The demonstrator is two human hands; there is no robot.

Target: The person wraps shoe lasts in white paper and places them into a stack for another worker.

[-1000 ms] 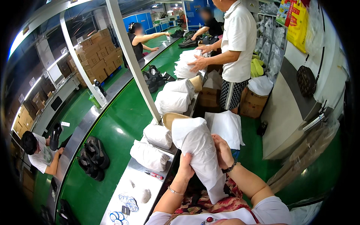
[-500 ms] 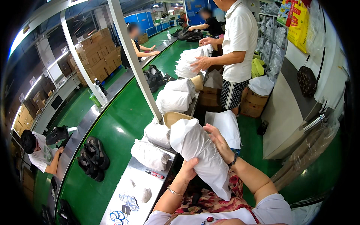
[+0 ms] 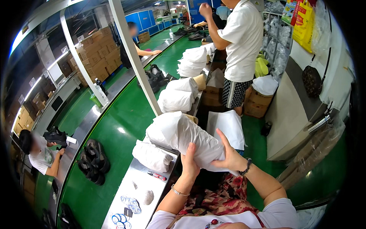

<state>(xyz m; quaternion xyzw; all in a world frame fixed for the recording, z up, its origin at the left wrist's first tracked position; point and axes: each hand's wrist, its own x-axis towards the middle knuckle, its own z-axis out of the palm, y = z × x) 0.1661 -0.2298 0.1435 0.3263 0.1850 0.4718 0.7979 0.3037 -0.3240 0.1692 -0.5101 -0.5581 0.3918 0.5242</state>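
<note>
A plump white wrapped bundle [image 3: 182, 131] is held in front of me between both hands, its far end over the metal bench. My left hand [image 3: 189, 163] grips its near left side, thumb on top. On the right side, my right hand [image 3: 231, 157] presses near the closer end, with the thumb under and fingers pointing away. The wrapping hides what is inside. Another white bundle [image 3: 152, 156] lies on the bench [image 3: 131, 183] to the left. Red-handled snips [image 3: 157, 176] rest just below that one.
Round blue-and-white stickers [image 3: 120, 220] lie at the bench's near end. More white bundles [image 3: 177, 97] are piled farther along. Flat white sheets [image 3: 227, 129] sit right of the bench. Black shoes [image 3: 94, 160] stand on the green belt [image 3: 122, 126]. A co-worker in a white shirt [image 3: 244, 42] stands ahead.
The held bundle has moved away from me and left, over the bench, and tilted flatter. My right hand has shifted to its near end. The co-worker ahead has raised a hand.
</note>
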